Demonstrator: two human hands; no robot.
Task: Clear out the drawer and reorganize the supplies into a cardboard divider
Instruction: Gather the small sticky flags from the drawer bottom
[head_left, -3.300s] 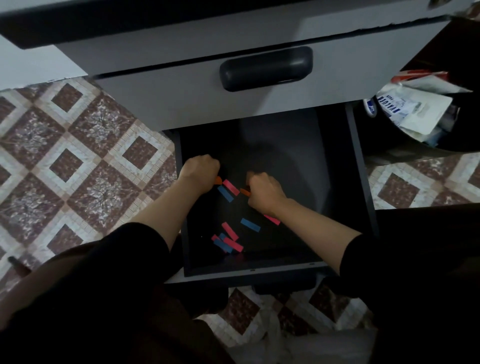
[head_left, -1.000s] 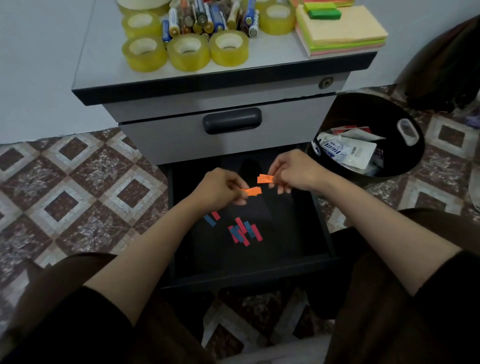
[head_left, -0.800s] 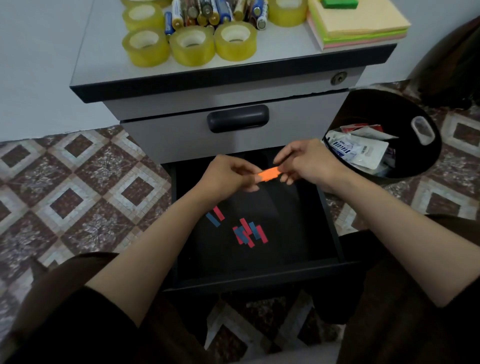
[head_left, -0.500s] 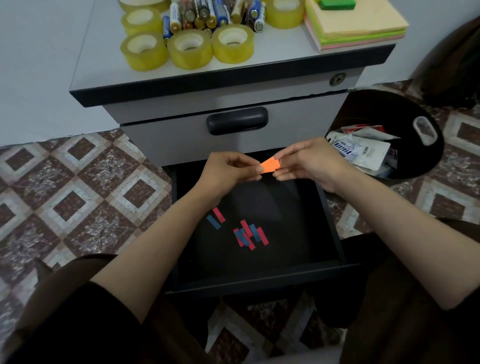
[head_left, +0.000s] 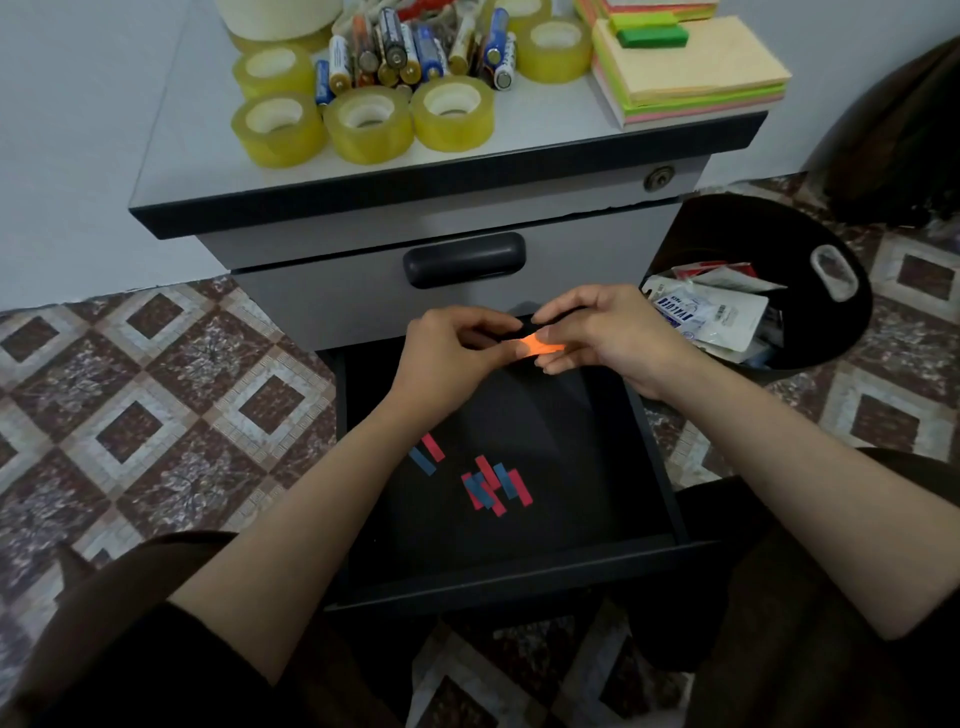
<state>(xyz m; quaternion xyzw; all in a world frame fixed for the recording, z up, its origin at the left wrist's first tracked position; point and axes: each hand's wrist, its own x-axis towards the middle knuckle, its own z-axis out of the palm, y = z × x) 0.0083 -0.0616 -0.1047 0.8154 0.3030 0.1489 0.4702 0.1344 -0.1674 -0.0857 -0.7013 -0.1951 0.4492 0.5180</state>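
The bottom drawer (head_left: 654, 457) of a grey cabinet stands pulled out, dark inside. Several small red and blue paper strips (head_left: 493, 483) lie on its floor. Above the drawer's back part, my left hand (head_left: 447, 358) and my right hand (head_left: 608, 332) meet, both pinching small orange paper strips (head_left: 540, 345) between fingertips. On the cabinet top sit several yellow tape rolls (head_left: 363, 122), a pile of batteries (head_left: 410, 52) and a stack of coloured sticky notes (head_left: 691, 67). No cardboard divider is in view.
A black waste bin (head_left: 779, 239) with white packets stands right of the cabinet. The upper drawer with its dark handle (head_left: 464, 258) is closed. Patterned tile floor (head_left: 156, 395) surrounds the cabinet. My knees flank the drawer front.
Both hands lifted from the drawer floor, each with an orange strip, and brought the strips together above the drawer. The view tilted up, showing the cabinet top.
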